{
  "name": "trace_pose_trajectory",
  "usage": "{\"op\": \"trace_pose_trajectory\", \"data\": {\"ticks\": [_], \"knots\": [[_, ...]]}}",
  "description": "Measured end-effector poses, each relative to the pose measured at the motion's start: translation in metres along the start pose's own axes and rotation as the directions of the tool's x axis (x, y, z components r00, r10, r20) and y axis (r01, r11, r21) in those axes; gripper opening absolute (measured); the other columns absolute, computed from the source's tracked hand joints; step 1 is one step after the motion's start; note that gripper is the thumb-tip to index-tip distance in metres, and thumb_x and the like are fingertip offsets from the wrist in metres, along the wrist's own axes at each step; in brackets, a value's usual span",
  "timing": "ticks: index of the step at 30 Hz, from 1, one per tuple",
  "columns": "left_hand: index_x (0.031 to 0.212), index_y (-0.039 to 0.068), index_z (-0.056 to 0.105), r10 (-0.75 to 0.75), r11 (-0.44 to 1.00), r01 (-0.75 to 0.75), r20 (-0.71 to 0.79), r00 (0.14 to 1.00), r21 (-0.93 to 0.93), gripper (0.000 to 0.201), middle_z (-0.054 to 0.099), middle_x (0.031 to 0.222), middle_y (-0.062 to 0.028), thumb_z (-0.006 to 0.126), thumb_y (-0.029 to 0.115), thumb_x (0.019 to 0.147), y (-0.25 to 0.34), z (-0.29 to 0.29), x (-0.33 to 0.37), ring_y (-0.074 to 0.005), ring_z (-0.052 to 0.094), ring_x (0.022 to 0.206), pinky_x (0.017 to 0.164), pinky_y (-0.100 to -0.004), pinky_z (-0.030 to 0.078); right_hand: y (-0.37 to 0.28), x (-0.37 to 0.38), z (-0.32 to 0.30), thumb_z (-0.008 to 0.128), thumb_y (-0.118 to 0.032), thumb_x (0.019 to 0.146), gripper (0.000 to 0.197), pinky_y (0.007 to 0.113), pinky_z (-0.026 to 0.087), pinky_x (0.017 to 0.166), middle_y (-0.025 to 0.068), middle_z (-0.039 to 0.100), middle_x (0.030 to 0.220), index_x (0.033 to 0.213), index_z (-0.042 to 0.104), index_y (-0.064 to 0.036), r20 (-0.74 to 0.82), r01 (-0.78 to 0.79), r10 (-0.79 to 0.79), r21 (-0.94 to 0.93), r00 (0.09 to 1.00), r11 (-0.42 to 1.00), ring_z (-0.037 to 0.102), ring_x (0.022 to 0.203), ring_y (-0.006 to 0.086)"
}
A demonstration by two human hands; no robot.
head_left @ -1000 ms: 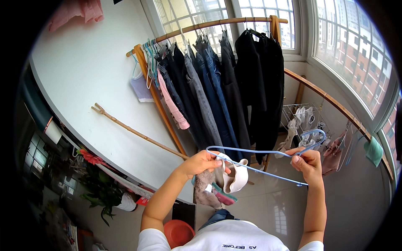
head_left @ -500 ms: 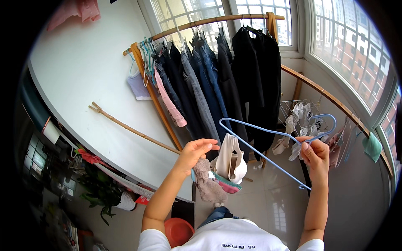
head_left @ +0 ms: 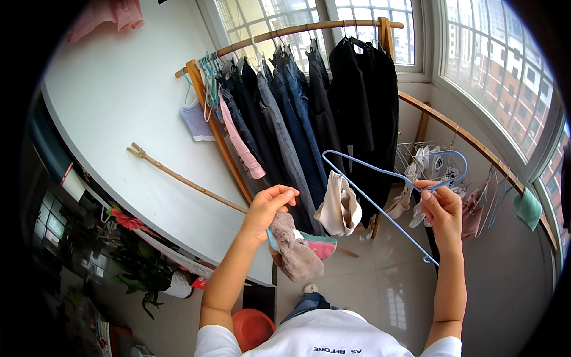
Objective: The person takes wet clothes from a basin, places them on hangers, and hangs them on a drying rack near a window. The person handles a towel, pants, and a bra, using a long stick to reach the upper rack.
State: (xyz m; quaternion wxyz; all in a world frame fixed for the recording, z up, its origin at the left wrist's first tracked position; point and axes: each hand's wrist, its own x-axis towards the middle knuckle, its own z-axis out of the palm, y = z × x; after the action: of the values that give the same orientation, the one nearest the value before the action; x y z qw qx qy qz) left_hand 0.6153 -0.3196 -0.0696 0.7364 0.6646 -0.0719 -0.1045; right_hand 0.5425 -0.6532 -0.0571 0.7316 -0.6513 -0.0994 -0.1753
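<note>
My right hand (head_left: 439, 208) pinches a light blue clothes hanger (head_left: 380, 211) at the base of its hook, its long bar slanting down to the right. At the hanger's left end hangs a beige bra-like garment (head_left: 339, 205); the exact contact between them is hard to make out. My left hand (head_left: 269, 209) is closed, fingertips together, left of that garment. Below its palm hang a fuzzy brown cloth piece (head_left: 295, 253) and a pink and green cloth piece (head_left: 322, 247), apparently held by the lower fingers, which are hidden.
Ahead, a wooden rack (head_left: 309, 27) carries jeans (head_left: 291, 101) and black clothes (head_left: 364, 113). A forked wooden stick (head_left: 184, 179) slants behind my left hand. At right, a clip dryer (head_left: 423, 157) holds small white pieces below a wooden rail (head_left: 476, 146). A red basin (head_left: 253, 329) sits low near me.
The beige garment has moved right, away from my left fingers, to the hanger's left end. The hanger has shifted slightly and tilted. My left hand has drawn a little left and its fingers have curled.
</note>
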Motion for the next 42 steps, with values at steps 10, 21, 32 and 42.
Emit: {"op": "trace_pose_trajectory", "data": {"ticks": [10, 21, 32, 42], "knots": [[0.111, -0.002, 0.058, 0.108, 0.980, -0.119, 0.077, 0.991, 0.161, 0.028, 0.061, 0.108, -0.0081, 0.061, 0.012, 0.086, -0.052, 0.043, 0.044, -0.0118, 0.055, 0.099, 0.088, -0.0241, 0.040, -0.009, -0.006, -0.005, 0.060, -0.015, 0.088, 0.020, 0.019, 0.022, 0.045, -0.0050, 0.042, 0.057, 0.098, 0.064, 0.0023, 0.018, 0.018, -0.017, -0.063, 1.000, 0.998, 0.033, 0.050, 0.0025], [0.093, 0.002, 0.063, -0.058, 0.991, 0.027, 0.240, 0.969, 0.128, 0.017, 0.060, 0.082, 0.0023, 0.059, 0.017, 0.087, -0.055, 0.065, 0.045, -0.0028, 0.043, 0.067, 0.062, -0.0175, 0.035, -0.003, -0.023, -0.014, 0.059, -0.011, 0.088, 0.018, 0.020, 0.019, 0.047, -0.0069, 0.036, 0.058, 0.099, 0.063, 0.0020, -0.043, -0.005, -0.002, -0.172, 0.999, 0.985, 0.029, 0.052, 0.0019], [0.085, 0.003, 0.061, -0.146, 0.964, 0.197, 0.262, 0.954, -0.178, 0.012, 0.059, 0.073, 0.0005, 0.057, 0.015, 0.086, -0.053, 0.042, 0.044, -0.0077, 0.056, 0.069, 0.064, -0.0212, 0.046, -0.027, -0.028, -0.024, 0.061, -0.007, 0.083, 0.010, 0.026, 0.030, 0.048, 0.0036, 0.044, 0.054, 0.091, 0.065, -0.0034, 0.053, -0.070, 0.133, -0.631, 0.990, 0.773, 0.038, 0.049, 0.0126], [0.099, 0.001, 0.062, -0.149, 0.987, 0.162, 0.293, 0.944, -0.019, 0.019, 0.061, 0.076, -0.0001, 0.054, 0.014, 0.088, -0.021, 0.052, 0.016, -0.0019, 0.044, 0.060, 0.055, -0.0148, 0.034, 0.047, -0.026, 0.003, 0.057, -0.010, 0.081, 0.023, 0.038, 0.048, 0.056, 0.0099, 0.061, 0.074, 0.104, 0.061, -0.0096, 0.226, 0.268, -0.151, -0.882, 0.962, 0.389, 0.060, 0.063, 0.0287]]}}
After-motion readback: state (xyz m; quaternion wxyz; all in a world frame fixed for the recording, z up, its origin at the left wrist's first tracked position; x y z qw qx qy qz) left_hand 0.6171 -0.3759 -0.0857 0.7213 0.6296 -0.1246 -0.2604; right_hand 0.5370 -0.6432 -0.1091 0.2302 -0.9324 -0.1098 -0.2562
